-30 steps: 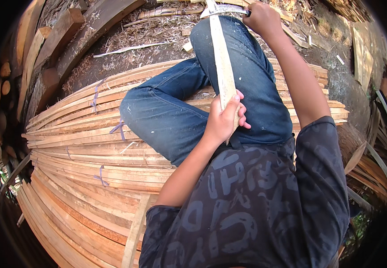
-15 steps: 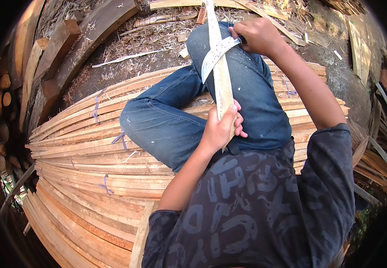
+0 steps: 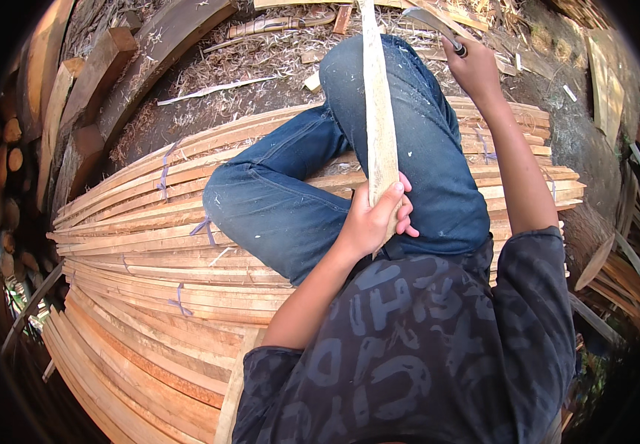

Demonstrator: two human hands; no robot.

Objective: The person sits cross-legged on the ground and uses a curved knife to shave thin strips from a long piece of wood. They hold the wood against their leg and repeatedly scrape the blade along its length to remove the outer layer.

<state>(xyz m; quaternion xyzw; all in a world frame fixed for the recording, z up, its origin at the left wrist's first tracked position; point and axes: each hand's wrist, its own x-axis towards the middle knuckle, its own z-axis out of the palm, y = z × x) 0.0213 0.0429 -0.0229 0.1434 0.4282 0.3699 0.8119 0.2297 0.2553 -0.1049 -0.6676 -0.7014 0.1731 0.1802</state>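
Among tied bundles of wooden slats (image 3: 135,222), with shaving-strewn ground (image 3: 275,68) ahead and thick beams (image 3: 163,55) farther left, the left hand (image 3: 379,216) wraps its fingers round a pale strip (image 3: 380,103) over the jeans (image 3: 432,163), the right hand (image 3: 476,74) clamping a knife (image 3: 437,25) clear of it.

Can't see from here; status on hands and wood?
Left hand gripping wooden strip. Right hand holding knife, blade off strip. Right leg under strip.

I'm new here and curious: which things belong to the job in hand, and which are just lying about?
In use:
wooden strip, in the left hand
curved knife, in the right hand

Apparently just lying about:
wood shavings
thick beams, upper left
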